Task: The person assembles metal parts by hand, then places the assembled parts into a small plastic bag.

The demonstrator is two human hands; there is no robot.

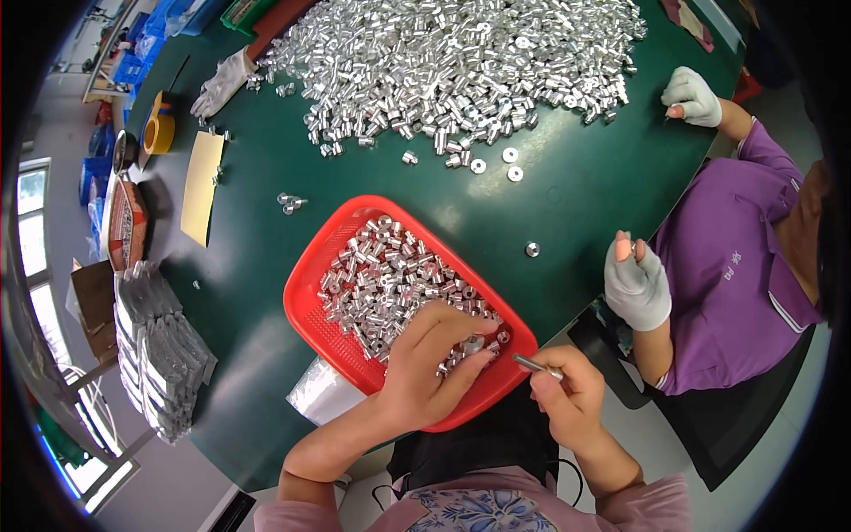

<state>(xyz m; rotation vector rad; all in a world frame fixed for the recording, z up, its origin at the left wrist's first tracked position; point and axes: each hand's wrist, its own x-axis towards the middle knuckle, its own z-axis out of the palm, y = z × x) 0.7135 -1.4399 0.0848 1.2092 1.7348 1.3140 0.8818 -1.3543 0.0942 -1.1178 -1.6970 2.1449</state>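
A red plastic basket (306, 306) filled with small silver metal bushings (381, 275) stands at the table's near edge. Over its right part is my left hand (425, 355), thumb and forefinger curled around a small metal bushing (476, 344); other bushings lie just beneath. Beside the basket's right corner, my right hand (572, 395) pinches a thin metal rod (536, 365), its tip pointing toward my left hand. On the far side of the green table (425, 191) spreads a large heap of similar bushings (461, 71).
A co-worker in a purple shirt (722, 257) sits at the right, white-gloved hands over the table edge. Leftward are stacked silver packets (160, 355), a yellow tape roll (159, 135), a tan card (203, 188) and a glove (223, 82). A clear bag (324, 395) lies by the basket.
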